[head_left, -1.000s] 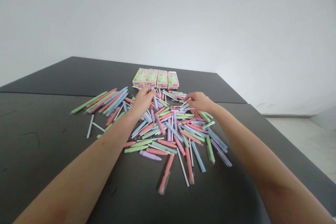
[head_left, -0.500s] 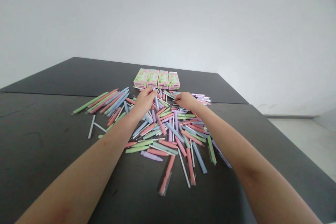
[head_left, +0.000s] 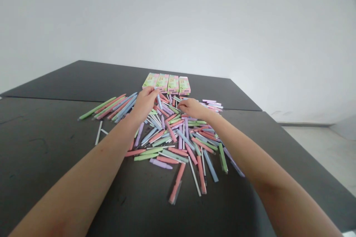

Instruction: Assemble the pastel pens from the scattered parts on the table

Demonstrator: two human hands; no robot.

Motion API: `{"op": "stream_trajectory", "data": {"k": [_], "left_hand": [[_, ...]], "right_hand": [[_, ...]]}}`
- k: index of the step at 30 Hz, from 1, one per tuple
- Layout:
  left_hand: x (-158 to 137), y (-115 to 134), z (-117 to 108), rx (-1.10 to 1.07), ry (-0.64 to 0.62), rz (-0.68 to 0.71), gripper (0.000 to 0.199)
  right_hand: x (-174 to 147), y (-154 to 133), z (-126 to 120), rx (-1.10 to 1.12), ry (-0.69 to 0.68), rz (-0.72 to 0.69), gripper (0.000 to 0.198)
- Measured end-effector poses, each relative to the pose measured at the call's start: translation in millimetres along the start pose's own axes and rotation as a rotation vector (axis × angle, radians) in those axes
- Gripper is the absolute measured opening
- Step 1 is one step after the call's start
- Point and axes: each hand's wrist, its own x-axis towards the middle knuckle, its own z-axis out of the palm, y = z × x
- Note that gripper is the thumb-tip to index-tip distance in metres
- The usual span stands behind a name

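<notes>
My left hand (head_left: 145, 100) is closed around a light blue pen barrel (head_left: 159, 100), which points up from the fingers over the far part of the pile. To its right my right hand (head_left: 192, 107) reaches in with thumb and fingertips drawn together. What those fingertips hold, if anything, is too small to make out. Below both hands spreads a loose heap of pastel pen barrels (head_left: 185, 141) in red, green, blue and purple. Thin white sticks like pen refills (head_left: 194, 176) lie among them.
Several pink and green boxes (head_left: 172, 84) marked 5 stand in a row behind the heap. A sorted bundle of pens (head_left: 111, 106) lies at the left, and purple and pink pieces (head_left: 213, 104) at the right. The dark table (head_left: 50, 163) has a seam across it.
My left hand has moved left and slightly up with the blue pen barrel. My right hand has shifted a little left, toward the middle of the heap.
</notes>
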Motion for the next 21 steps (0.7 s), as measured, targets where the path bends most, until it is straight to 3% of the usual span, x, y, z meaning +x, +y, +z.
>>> {"op": "stream_trajectory", "data": {"k": [5,14,21], "left_hand": [[4,10,-29,0.037,0.063,0.055,0.018],[-4,-8,-76,0.120,0.065,0.022,0.023],[-2,-19,-87,0.136,0.040,0.049,0.026]], "right_hand": [[12,-37,13,-0.064,-0.048,-0.131,0.043],[18,-56,33,-0.281,-0.139,-0.078,0.066],[2,-59,24,-0.325,-0.121,-0.039,0.047]]}}
